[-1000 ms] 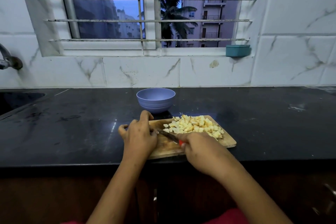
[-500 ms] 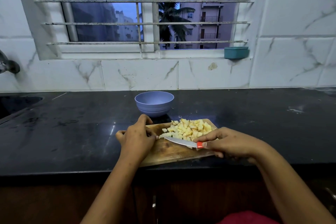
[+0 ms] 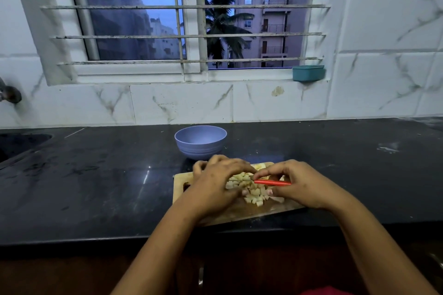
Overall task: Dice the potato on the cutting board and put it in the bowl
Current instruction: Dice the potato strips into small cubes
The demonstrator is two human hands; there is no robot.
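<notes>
Pale yellow diced potato pieces (image 3: 251, 193) lie heaped on a wooden cutting board (image 3: 182, 181) at the front of the black counter. My left hand (image 3: 215, 185) curves over the left side of the heap, fingers touching the pieces. My right hand (image 3: 297, 185) cups the right side and holds the knife by its red handle (image 3: 272, 183); the blade is hidden. A light blue bowl (image 3: 201, 141), nothing visible inside it, stands just behind the board.
The black counter (image 3: 96, 187) stretches left and right of the board. A sink (image 3: 19, 143) with a tap (image 3: 9, 93) is at the far left. A teal container (image 3: 308, 73) sits on the window sill. The marble-tiled wall stands close behind the bowl.
Both hands have come together over the potato heap. The left hand left the board's left edge, and the knife, which lay across the board, is now tucked within the right hand.
</notes>
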